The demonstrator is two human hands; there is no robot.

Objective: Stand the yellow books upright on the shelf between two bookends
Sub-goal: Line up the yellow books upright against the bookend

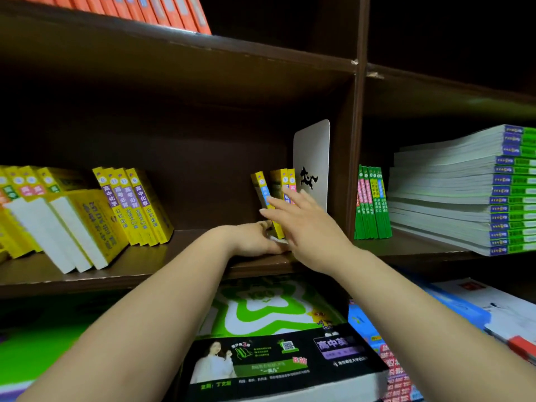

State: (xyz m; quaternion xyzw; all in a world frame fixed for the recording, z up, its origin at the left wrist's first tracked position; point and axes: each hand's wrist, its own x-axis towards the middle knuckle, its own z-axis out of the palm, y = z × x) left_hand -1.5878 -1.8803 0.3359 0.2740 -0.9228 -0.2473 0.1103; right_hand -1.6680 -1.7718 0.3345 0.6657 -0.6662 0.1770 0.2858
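Small yellow books [278, 184], leaning, numbered spines

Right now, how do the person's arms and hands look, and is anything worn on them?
The left forearm and right forearm are bare; no sleeves show. The left hand and right hand wear no gloves, watch, bracelet or visible ring.

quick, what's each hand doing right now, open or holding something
Left hand: cannot tell; fingertips hidden at the foot of the yellow books by the white bookend.
Right hand: open, straight fingers touching those books.
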